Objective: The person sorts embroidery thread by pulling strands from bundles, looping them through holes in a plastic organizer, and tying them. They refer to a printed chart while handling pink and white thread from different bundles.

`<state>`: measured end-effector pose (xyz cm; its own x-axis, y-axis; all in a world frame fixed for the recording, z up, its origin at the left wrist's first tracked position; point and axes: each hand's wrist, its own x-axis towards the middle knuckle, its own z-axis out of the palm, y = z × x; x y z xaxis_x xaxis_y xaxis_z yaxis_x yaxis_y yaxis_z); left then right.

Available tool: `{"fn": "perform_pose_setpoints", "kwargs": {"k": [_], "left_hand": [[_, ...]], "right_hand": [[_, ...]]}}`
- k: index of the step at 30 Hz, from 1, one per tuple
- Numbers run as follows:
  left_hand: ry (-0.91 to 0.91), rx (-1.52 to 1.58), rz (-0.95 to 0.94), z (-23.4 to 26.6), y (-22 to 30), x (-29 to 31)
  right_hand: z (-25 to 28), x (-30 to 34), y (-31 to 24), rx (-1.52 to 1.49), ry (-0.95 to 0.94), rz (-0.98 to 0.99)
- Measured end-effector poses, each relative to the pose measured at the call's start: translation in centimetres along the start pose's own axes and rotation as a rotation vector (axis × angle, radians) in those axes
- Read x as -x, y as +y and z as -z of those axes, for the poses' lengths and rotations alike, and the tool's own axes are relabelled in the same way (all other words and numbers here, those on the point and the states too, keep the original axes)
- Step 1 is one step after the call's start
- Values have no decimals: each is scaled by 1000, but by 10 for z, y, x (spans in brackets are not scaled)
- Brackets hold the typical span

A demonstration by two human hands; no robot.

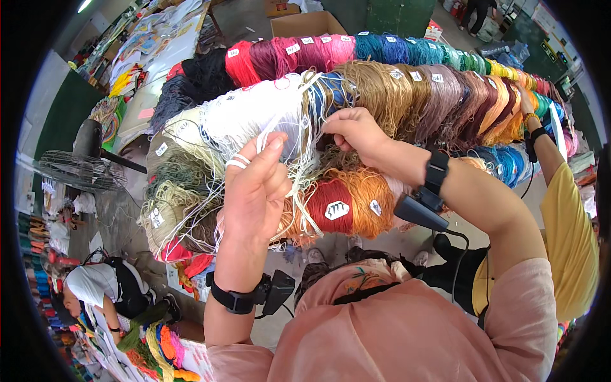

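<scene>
White thread (275, 135) is wound round the fingers of my left hand (258, 181), and its thumb and fingers pinch it. To its right my right hand (361, 135) is closed in a pinch at the pale strands, its fingertips on white thread too fine to follow clearly. Just beyond both hands lies a thick white hank (245, 105) on a long rack of coloured yarn. Loose cream strands (298, 191) hang past my left hand over a dark red hank (330, 205) and an orange hank (369, 194). Brown hanks (375, 89) sit beyond my right hand.
Along the rack's back run red, pink and teal hanks (382, 49) with white tags. A person in a yellow top (569, 235) reaches to the rack at right. A black fan (86, 159) stands at left. Another person (95, 283) bends over a yarn-covered table at lower left.
</scene>
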<state>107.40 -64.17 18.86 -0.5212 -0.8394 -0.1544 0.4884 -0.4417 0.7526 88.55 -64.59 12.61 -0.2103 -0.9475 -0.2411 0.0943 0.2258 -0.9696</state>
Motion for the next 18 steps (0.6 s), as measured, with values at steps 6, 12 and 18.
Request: {"fn": "perform_pose_setpoints", "kwargs": {"k": [6, 12, 18], "left_hand": [[23, -82, 66, -1, -1, -1], [-24, -158, 199, -2, -15, -11], [17, -256, 22, -2, -13, -12]], "right_hand": [[7, 27, -17, -333, -200, -12], [-12, 55, -28, 20, -398, 189], [-5, 49, -28, 293, -489, 191]]}}
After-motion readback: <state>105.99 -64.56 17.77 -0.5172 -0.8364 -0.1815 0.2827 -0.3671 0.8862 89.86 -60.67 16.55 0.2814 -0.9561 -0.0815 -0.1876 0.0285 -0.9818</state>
